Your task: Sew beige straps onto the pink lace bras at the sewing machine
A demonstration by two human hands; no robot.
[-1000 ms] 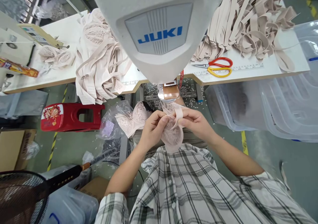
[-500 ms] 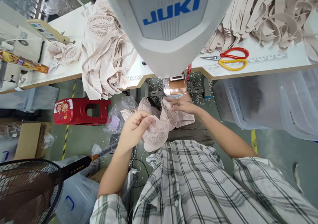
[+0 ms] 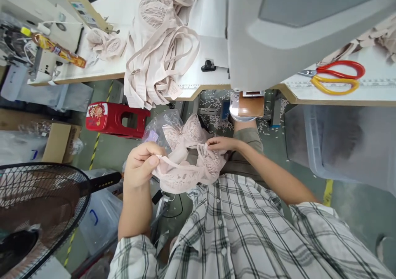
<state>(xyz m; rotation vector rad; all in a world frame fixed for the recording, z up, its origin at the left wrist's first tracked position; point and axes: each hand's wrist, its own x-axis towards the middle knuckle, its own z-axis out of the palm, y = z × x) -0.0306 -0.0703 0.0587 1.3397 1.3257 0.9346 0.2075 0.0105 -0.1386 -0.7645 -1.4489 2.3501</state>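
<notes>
A pale pink lace garment is stretched between my two hands, just above my plaid shirt. My left hand is closed in a pinch on its thin edge strap at the left. My right hand grips the garment's other side, fingers curled on the lace. More pink lace pieces lie in a clear plastic bag just beyond my hands. The white sewing machine head hangs over the table above my right hand.
A heap of lace garments and straps hangs over the white table edge. Red and yellow scissors lie at right. Clear plastic bins stand under the table at right; a red stool, cardboard box and black fan at left.
My hands have drawn apart, the left moving left and pulling the garment's strap out taut. The view has swung left and closer to the machine.
</notes>
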